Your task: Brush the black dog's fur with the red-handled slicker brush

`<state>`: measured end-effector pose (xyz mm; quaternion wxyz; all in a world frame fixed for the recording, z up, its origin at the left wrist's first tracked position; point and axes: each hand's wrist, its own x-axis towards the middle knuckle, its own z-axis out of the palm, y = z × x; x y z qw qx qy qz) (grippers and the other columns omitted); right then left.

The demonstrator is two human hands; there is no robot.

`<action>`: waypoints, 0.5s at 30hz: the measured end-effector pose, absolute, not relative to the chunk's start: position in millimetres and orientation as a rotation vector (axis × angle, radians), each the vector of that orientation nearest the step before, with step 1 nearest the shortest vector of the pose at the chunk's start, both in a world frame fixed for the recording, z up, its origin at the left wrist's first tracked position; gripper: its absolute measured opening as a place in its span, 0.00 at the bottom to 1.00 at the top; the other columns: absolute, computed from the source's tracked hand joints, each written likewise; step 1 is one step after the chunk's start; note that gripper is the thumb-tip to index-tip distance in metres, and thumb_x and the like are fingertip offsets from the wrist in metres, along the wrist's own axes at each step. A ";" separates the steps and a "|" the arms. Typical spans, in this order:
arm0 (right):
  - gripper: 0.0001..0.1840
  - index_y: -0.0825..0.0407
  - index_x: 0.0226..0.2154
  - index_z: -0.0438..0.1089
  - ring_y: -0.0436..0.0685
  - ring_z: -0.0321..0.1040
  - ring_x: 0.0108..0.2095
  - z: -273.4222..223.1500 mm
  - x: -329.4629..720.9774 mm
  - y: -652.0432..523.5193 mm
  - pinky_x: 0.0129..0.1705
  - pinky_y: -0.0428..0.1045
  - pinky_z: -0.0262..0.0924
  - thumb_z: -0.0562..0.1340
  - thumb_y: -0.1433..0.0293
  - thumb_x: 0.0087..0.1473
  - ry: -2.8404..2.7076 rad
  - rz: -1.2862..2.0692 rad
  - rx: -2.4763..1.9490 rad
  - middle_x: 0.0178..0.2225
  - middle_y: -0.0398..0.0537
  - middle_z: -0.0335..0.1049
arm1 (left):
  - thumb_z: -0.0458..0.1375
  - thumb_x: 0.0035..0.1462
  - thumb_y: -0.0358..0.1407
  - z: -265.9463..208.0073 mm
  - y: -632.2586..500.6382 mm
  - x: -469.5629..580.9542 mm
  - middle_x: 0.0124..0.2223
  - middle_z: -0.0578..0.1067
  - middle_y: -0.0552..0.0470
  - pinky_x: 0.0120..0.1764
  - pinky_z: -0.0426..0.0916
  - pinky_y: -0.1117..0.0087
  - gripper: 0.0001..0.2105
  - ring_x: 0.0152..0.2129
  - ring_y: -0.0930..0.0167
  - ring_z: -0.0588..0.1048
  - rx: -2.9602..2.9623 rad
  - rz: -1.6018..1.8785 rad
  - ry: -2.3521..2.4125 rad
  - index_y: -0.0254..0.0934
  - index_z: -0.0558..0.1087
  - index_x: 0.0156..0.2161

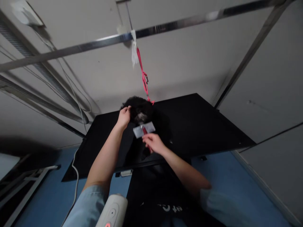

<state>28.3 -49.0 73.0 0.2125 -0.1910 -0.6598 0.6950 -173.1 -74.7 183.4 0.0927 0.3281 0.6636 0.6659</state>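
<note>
A small black dog [142, 108] with a greyish-white patch of fur is on the black grooming table [189, 126], near its far edge. My left hand [124, 116] is at the dog's left side, fingers closed on its dark fur; which body part lies under them I cannot tell. In my right hand [153, 142] is a slicker brush [149, 127] with a red handle and a pale, wide head. The brush head is just below the pale patch; whether it touches the fur is unclear. A pink leash [142, 75] runs from the dog up to a metal bar.
The metal bar [104, 41] crosses above the table, with white cloth [134, 47] tied on it. At the bottom, close to me, is a white device [113, 211] with buttons and a red light. Grey hoses [47, 75] and cables hang at left. The floor [222, 170] is blue.
</note>
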 end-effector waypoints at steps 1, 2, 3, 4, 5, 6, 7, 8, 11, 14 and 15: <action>0.12 0.53 0.38 0.74 0.47 0.68 0.23 74.5 23.7 -44.1 0.21 0.42 0.61 0.59 0.69 0.51 -1.787 1.867 -0.496 0.32 0.47 0.74 | 0.60 0.49 0.54 180.4 -73.3 -172.6 0.18 0.57 0.59 0.18 0.47 0.77 0.22 0.15 0.79 0.53 0.982 1.983 1.956 0.34 0.64 0.24; 0.11 0.53 0.37 0.74 0.48 0.69 0.25 72.5 19.2 -41.2 0.24 0.43 0.63 0.59 0.69 0.51 -1.758 1.821 -0.493 0.34 0.48 0.74 | 0.60 0.49 0.54 177.7 -72.3 -172.1 0.18 0.56 0.60 0.18 0.46 0.77 0.22 0.15 0.79 0.52 0.983 1.990 1.936 0.35 0.64 0.23; 0.11 0.54 0.37 0.75 0.49 0.69 0.26 66.4 15.7 -41.9 0.26 0.44 0.64 0.59 0.69 0.51 -1.745 1.804 -0.511 0.34 0.48 0.74 | 0.60 0.50 0.53 175.5 -71.5 -171.7 0.18 0.56 0.60 0.18 0.46 0.77 0.22 0.15 0.80 0.52 0.979 1.996 1.914 0.35 0.63 0.23; 0.10 0.54 0.36 0.75 0.49 0.70 0.26 56.8 13.9 -46.7 0.27 0.45 0.65 0.60 0.69 0.51 -1.738 1.819 -0.550 0.33 0.48 0.74 | 0.60 0.50 0.53 173.6 -71.2 -171.5 0.18 0.55 0.60 0.19 0.45 0.77 0.22 0.15 0.80 0.51 0.971 1.998 1.895 0.35 0.62 0.23; 0.10 0.54 0.35 0.75 0.50 0.70 0.26 45.0 13.7 -55.3 0.27 0.45 0.65 0.60 0.69 0.51 -1.731 1.869 -0.603 0.32 0.48 0.74 | 0.60 0.50 0.53 172.1 -71.1 -171.6 0.18 0.55 0.60 0.19 0.45 0.77 0.22 0.15 0.80 0.51 0.965 1.996 1.882 0.35 0.62 0.23; 0.10 0.54 0.35 0.75 0.50 0.69 0.24 32.8 14.6 -66.3 0.25 0.46 0.65 0.60 0.68 0.51 -1.720 1.949 -0.657 0.30 0.48 0.74 | 0.60 0.50 0.52 170.9 -71.4 -171.8 0.18 0.54 0.60 0.19 0.45 0.77 0.22 0.15 0.80 0.51 0.962 1.989 1.874 0.35 0.61 0.22; 0.11 0.54 0.36 0.75 0.50 0.69 0.23 21.9 15.7 -77.9 0.24 0.46 0.64 0.60 0.67 0.51 -1.701 2.035 -0.696 0.29 0.47 0.73 | 0.61 0.50 0.52 170.2 -71.9 -172.1 0.18 0.54 0.60 0.19 0.45 0.76 0.22 0.15 0.80 0.51 0.967 1.978 1.870 0.35 0.60 0.22; 0.12 0.54 0.37 0.74 0.50 0.68 0.22 13.5 16.0 -88.4 0.23 0.46 0.64 0.60 0.66 0.51 -1.678 2.104 -0.708 0.28 0.47 0.73 | 0.61 0.50 0.51 169.9 -72.4 -172.3 0.18 0.54 0.60 0.19 0.44 0.76 0.23 0.15 0.80 0.51 0.980 1.967 1.866 0.35 0.60 0.22; 0.15 0.52 0.41 0.74 0.51 0.71 0.27 4.7 7.0 -103.3 0.29 0.48 0.67 0.58 0.64 0.54 -1.621 2.017 -0.639 0.34 0.49 0.74 | 0.61 0.50 0.51 171.1 -73.4 -171.6 0.19 0.54 0.60 0.20 0.45 0.77 0.23 0.16 0.80 0.51 1.036 1.950 1.836 0.35 0.59 0.22; 0.13 0.51 0.41 0.74 0.54 0.72 0.35 2.4 -9.5 -108.3 0.37 0.50 0.68 0.59 0.66 0.54 -1.626 1.798 -0.651 0.40 0.52 0.74 | 0.62 0.49 0.50 174.8 -72.3 -168.0 0.20 0.54 0.59 0.20 0.46 0.78 0.22 0.16 0.80 0.52 1.022 1.957 1.802 0.34 0.60 0.23; 0.13 0.51 0.40 0.74 0.55 0.72 0.35 -0.5 -12.8 -113.2 0.36 0.50 0.68 0.59 0.66 0.54 -1.623 1.813 -0.684 0.39 0.52 0.74 | 0.63 0.49 0.49 176.4 -71.8 -166.4 0.20 0.54 0.59 0.20 0.47 0.78 0.22 0.16 0.81 0.52 1.006 1.952 1.790 0.34 0.60 0.23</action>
